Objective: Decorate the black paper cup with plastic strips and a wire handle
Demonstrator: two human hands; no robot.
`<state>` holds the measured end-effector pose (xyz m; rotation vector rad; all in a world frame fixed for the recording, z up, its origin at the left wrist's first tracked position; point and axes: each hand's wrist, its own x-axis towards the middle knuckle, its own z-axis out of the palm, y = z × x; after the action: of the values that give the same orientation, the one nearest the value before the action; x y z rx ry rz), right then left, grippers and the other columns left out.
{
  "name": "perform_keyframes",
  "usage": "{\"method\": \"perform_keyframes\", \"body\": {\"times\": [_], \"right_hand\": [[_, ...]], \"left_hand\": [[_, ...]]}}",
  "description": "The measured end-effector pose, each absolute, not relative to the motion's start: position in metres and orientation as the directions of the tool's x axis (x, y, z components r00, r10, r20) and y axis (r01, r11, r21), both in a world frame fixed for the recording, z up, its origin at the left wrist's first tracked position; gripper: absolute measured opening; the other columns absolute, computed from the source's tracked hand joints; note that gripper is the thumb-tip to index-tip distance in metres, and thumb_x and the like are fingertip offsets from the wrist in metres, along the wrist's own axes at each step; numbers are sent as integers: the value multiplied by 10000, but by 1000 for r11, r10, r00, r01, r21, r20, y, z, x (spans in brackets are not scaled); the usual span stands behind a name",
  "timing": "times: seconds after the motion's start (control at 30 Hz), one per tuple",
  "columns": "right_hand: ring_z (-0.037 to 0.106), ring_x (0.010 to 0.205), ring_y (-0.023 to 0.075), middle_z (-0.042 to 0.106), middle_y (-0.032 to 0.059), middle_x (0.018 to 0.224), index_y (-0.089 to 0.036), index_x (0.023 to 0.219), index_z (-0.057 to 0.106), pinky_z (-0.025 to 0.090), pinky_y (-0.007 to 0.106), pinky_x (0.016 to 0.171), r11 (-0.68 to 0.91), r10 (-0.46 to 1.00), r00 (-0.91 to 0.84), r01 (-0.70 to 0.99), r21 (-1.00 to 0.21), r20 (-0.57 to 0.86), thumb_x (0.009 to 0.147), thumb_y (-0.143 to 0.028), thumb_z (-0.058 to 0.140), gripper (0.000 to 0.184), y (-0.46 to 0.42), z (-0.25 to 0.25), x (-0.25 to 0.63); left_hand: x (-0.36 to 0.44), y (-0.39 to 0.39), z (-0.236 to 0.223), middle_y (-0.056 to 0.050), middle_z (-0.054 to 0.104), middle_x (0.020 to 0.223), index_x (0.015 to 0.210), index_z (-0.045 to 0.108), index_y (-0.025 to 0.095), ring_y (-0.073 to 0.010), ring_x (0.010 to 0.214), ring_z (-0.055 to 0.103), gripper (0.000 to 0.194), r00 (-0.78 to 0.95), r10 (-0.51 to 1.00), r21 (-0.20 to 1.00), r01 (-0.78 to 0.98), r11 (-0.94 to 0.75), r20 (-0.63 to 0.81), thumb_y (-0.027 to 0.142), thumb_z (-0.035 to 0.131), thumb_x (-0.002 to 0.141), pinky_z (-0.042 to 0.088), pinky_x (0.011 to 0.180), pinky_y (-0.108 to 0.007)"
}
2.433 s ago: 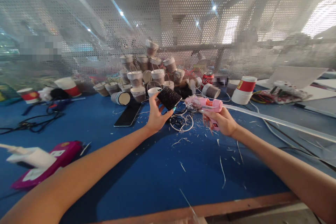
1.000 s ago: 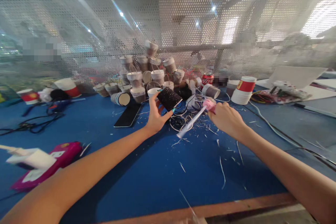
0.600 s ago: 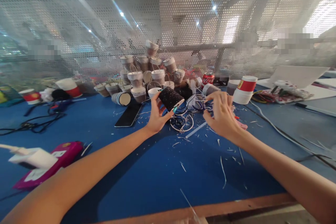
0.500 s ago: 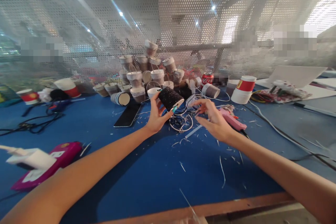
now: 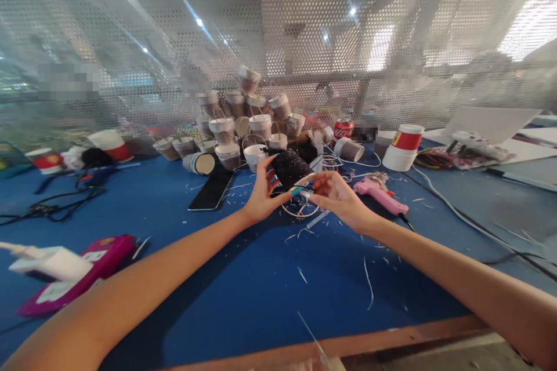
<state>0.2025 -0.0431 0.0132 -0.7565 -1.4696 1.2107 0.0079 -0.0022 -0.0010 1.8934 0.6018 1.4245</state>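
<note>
My left hand [image 5: 261, 197] grips a small paper cup wrapped in dark glittery material [image 5: 290, 168], held tilted above the blue table [image 5: 243, 278]. My right hand [image 5: 337, 197] has come up beside it, its fingertips pinched at the cup's white rim; what they pinch, if anything, is too small to make out. The pink glue gun [image 5: 379, 194] lies on the table just right of my right hand, with nobody holding it. A tangle of white wire loops [image 5: 300, 208] lies on the table under both hands.
A pile of wrapped cups with wire handles [image 5: 243, 122] stands behind, with a black phone [image 5: 212, 190], a red soda can [image 5: 343, 128] and stacked red-and-white cups [image 5: 402, 148]. A magenta device [image 5: 82, 272] lies at the left. Cables cross the right side. A perforated metal screen backs the table.
My right hand laid the pink glue gun down on the table at the right, then came left to the dark cup's rim. My left hand kept the cup, turning it slightly.
</note>
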Motion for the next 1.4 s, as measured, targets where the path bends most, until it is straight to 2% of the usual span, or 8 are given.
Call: {"method": "perform_keyframes", "body": {"times": [0.07,0.17,0.23,0.33,0.53,0.77,1.13,1.4], "right_hand": [[459,670,101,476,-23,769,-222,897,455,381,250,552,294,919,-247,-94,-951,308,644,-414,739,427,-42,14,204],[385,579,86,474,-23,681,-194,777,526,315,255,512,288,896,-366,54,-956,250,735,-487,640,317,-44,23,210],[345,543,81,464,-20,621,-179,675,552,276,266,502,302,857,-473,137,-943,205,779,-523,575,360,-45,31,216],[319,509,73,438,-30,563,-176,589,526,237,272,493,320,817,-533,106,-941,217,783,-545,561,419,-45,39,226],[332,513,69,463,-32,571,-172,608,524,232,261,490,346,862,-394,-5,-938,320,788,-500,590,380,-35,38,236],[346,489,61,500,-19,561,-164,589,554,233,259,470,295,911,-290,-38,-955,293,740,-518,631,392,-30,38,233],[375,488,67,505,-22,534,-161,580,560,239,259,481,306,928,-240,58,-950,284,714,-522,635,392,-24,32,236],[344,497,87,466,-28,521,-188,555,542,253,276,500,405,902,-236,178,-897,360,726,-564,593,416,-23,29,235]], "left_hand": [[8,-2,-1,-91,333,1345,1264,294,306,-264,1223,426,752,292,710,747,-25,-664,641,312,747,664,441,981,-452],[7,-2,0,-96,328,1347,1271,294,305,-265,1212,437,758,293,707,736,18,-677,644,318,748,663,457,964,-451],[7,-1,0,-110,317,1353,1288,300,293,-272,1206,443,766,294,707,721,80,-689,643,327,745,665,462,958,-456],[5,-1,1,-122,317,1347,1307,334,273,-284,1204,435,772,296,691,672,179,-718,659,336,747,659,459,962,-463],[5,-1,1,-124,331,1324,1328,356,272,-266,1155,460,762,322,675,625,257,-737,664,301,737,670,475,935,-452],[6,-3,5,-121,369,1285,1318,380,268,-262,1128,474,745,375,652,598,264,-757,659,289,735,664,468,937,-465],[8,-7,7,-113,417,1230,1247,405,231,-204,992,550,707,362,692,681,182,-710,625,247,749,629,517,871,-408],[8,-8,7,-90,441,1195,1191,405,233,-198,987,561,670,350,717,729,123,-673,603,239,756,621,507,897,-419]]}}
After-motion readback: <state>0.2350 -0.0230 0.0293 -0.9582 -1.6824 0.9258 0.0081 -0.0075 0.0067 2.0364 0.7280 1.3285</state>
